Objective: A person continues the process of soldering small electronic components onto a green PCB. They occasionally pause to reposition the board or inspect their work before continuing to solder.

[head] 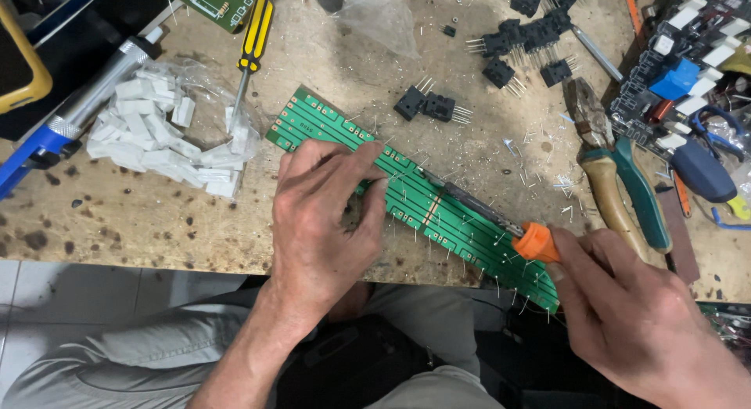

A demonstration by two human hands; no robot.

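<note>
Head view, board: I see one long green circuit board [422, 198] lying slantwise on the worn wooden bench [141, 221], its lower end overhanging the near edge, thin component leads sticking up from it.
Head view, left hand: my left hand [325, 221] lies flat on the middle of the board, fingers spread and pressing down, not wrapped around anything.
Head view, right hand: my right hand [634, 315] is closed around the handle of a soldering iron [501, 221] with an orange collar; the dark shaft lies along the board, tip toward the middle.
Doing it well: I judge steady downward pressure from the left hand matters, since the board overhangs; the fingers should stay off the shaft, which I take to be hot.
Count, black parts: two black three-legged components [426, 105] lie just above the board; the heap further back [532, 37] is too tangled to count, roughly eight.
Count, tools: one yellow-and-black screwdriver [252, 45], one pair of pliers [618, 182] with green and tan grips.
Count, bag: one clear bag of small white blocks [160, 135], too many to count.
</note>
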